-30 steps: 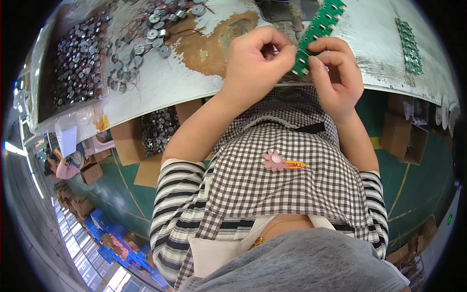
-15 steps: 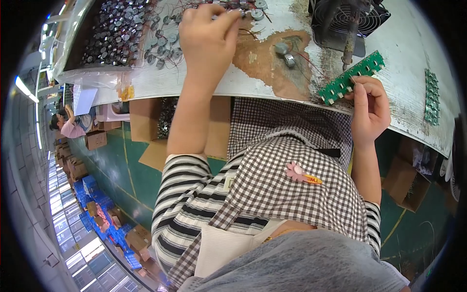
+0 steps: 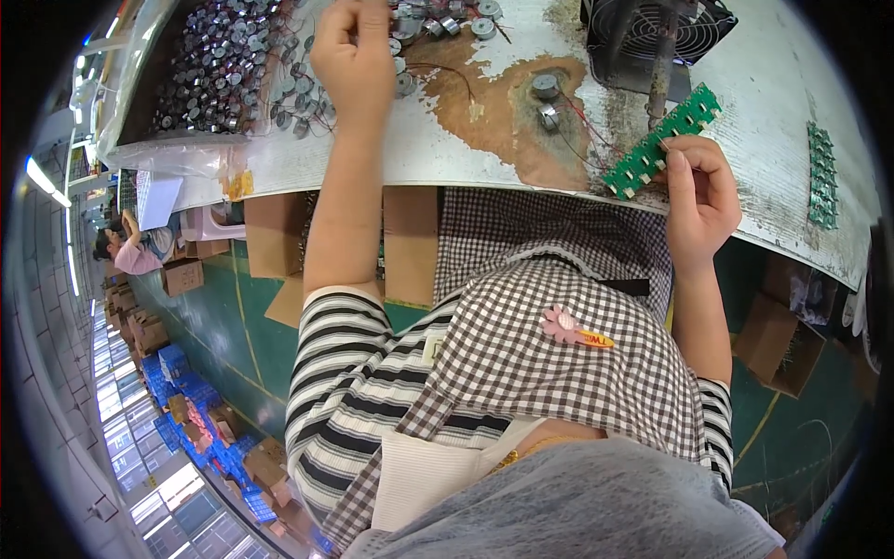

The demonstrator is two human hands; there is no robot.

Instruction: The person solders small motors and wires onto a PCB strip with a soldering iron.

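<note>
My right hand pinches a long green circuit board with small pale parts along it. The board slants up to the right over the table's front edge. Thin red and dark wires run to its left end from two small round metal motors on the worn brown patch. My left hand is at the top edge among loose wired motors, its fingers curled together. Its fingertips are partly cut off by the picture's edge, so anything in them is hidden. Close above the board stands a dark, upright rod like a soldering iron.
A black fan sits behind the rod. A plastic-lined box full of motors fills the left. More green boards lie at the right. Cardboard boxes stand below the table. Another person sits far left.
My left hand has moved left and up, away from the motors at the top middle. My right hand and the board have shifted slightly left; the two wired motors have moved a little.
</note>
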